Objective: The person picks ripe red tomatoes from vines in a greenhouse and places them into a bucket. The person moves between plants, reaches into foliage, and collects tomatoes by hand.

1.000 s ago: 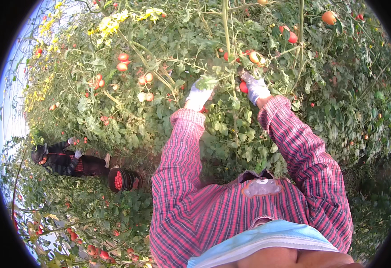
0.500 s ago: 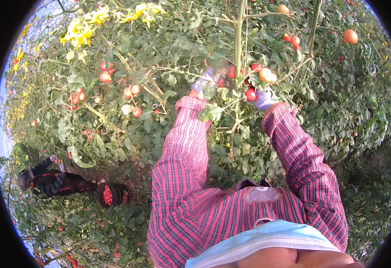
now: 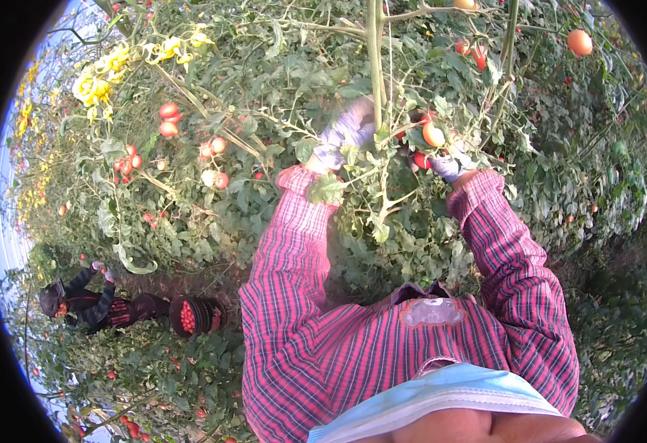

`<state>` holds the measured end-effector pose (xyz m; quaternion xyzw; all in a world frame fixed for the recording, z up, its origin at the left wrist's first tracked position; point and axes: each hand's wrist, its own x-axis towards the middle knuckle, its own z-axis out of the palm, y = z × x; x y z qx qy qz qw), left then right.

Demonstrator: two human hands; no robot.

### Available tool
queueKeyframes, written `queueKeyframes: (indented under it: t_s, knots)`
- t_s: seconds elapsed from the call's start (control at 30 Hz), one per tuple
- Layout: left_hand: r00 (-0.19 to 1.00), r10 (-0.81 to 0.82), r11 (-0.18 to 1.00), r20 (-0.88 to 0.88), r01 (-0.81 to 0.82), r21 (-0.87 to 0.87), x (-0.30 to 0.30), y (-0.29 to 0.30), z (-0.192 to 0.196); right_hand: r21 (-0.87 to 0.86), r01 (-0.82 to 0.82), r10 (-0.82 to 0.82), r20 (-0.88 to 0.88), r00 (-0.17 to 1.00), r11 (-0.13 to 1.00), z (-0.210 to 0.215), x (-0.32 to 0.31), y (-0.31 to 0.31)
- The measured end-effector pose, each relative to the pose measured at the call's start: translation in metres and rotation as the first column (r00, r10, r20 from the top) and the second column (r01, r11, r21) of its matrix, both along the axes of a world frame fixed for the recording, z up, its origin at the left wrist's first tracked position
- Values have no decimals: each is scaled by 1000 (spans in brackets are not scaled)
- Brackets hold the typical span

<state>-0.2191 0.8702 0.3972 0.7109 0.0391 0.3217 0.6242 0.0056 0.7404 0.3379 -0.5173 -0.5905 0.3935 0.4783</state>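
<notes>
Head view: at left, a co-worker (image 3: 102,303) was beside a dark bucket (image 3: 210,316). Further right, the gloved left hand (image 3: 347,134) had moved against the stem (image 3: 375,59), covering where red fruit had shown, which suggested work close in there; its grip could not be told. Past the stem, a red tomato (image 3: 422,160) hung below an orange tomato (image 3: 433,134), just beside the gloved right hand (image 3: 449,169), its fingers mostly hidden, its hold unclear.
</notes>
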Motion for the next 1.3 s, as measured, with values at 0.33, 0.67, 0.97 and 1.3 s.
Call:
queueKeyframes:
  t_s: [0.33, 0.67, 0.97, 1.3]
  knots:
    - [988, -147, 942, -37, 129, -311, -3, 9, -18, 135, 157, -175, 136, 975, 978, 4, -16, -9]
    - [988, -132, 852, 85, 156, -500, -9, -38, 15, 152, 247, -276, 215, 937, 957, 15, -41, -18]
    - [991, -66, 863, 117, 116, -492, -4, -38, 7, -70, -49, -29, -818, 575, 996, 69, -68, -15]
    - [990, -9, 856, 140, 80, -511, -6, -37, 6, 302, 112, -159, 135, 978, 947, 0, -16, -4]
